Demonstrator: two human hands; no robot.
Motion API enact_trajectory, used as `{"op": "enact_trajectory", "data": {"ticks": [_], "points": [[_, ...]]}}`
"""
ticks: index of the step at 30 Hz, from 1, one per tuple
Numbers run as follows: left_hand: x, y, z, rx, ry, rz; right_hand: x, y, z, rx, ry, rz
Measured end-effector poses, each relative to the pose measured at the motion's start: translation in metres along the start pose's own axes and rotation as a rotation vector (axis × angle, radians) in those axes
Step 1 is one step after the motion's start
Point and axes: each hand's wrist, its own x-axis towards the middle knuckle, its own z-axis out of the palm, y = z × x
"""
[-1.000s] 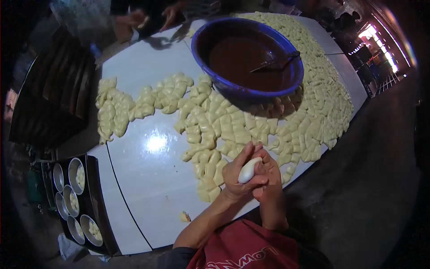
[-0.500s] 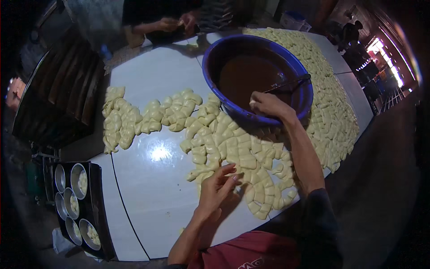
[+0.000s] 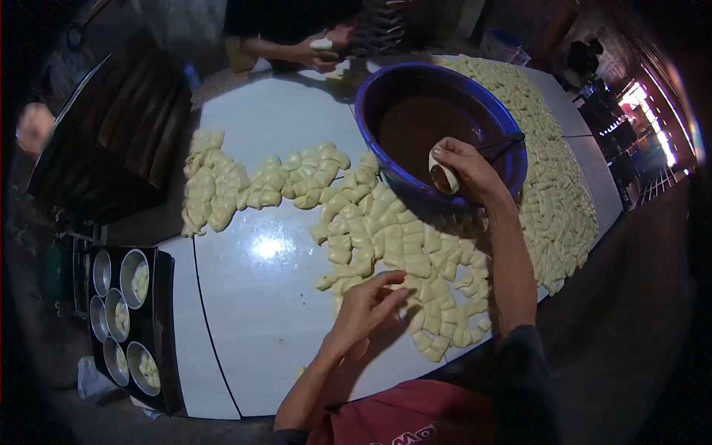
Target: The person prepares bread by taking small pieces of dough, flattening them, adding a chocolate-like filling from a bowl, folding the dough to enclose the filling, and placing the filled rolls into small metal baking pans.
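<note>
head view: white table point(image 3: 252, 319) in dim room; right grip point(image 3: 463, 170) clenched on dough piece point(image 3: 443, 178), left grip point(image 3: 367, 308) released.

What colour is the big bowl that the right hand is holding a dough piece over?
Blue, with brown filling inside; the bowl shows clearly in the head view.

bowl point(image 3: 386, 96) behind dough pieces point(image 3: 393, 245) on table point(image 3: 252, 311), tin tray point(image 3: 159, 326) at left
</note>
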Motion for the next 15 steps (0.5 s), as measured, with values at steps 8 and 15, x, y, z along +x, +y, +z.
{"op": "enact_trajectory", "data": {"ticks": [8, 15], "points": [[0.016, 0.005, 0.007, -0.849, 0.145, 0.002, -0.06, 0.028, 0.123, 0.5, 0.039, -0.197], [-0.044, -0.022, -0.05, -1.117, 0.454, -0.036, -0.09, 0.069, 0.204, 0.599, -0.057, -0.009]]}}
